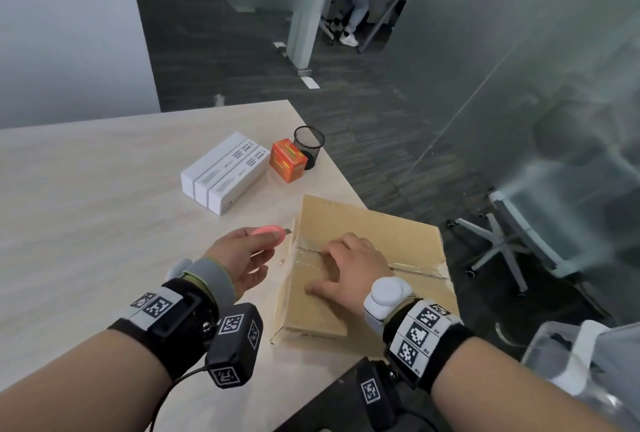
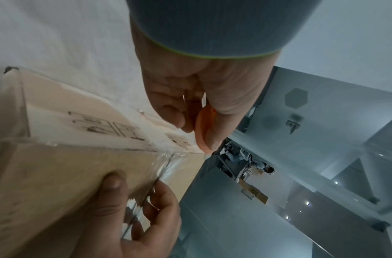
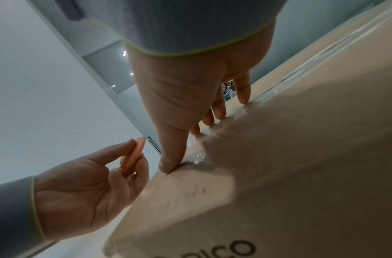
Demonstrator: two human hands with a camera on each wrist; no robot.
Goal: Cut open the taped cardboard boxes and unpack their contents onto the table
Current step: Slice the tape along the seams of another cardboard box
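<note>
At the table's point(image 1: 86, 189) near right corner lay the taped cardboard box point(image 1: 374, 224), flaps closed. The right hand point(image 1: 349, 269) pressed spread fingers flat on its top, while the left hand point(image 1: 239, 251) pinched a pink cutter point(image 1: 268, 231), blade at the box's left edge.

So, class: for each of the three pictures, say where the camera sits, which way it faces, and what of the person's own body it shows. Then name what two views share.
Head: worn on the head, looking forward and down at the table; both forearms, left hand, right hand.
Left wrist: looks along the left hand pinching the pink cutter; the right hand's fingers show below.
Right wrist: looks along the right hand, fingers pressing the cardboard box; left hand at lower left.
Shared: both wrist views show the cutter, the box and both hands.
</note>
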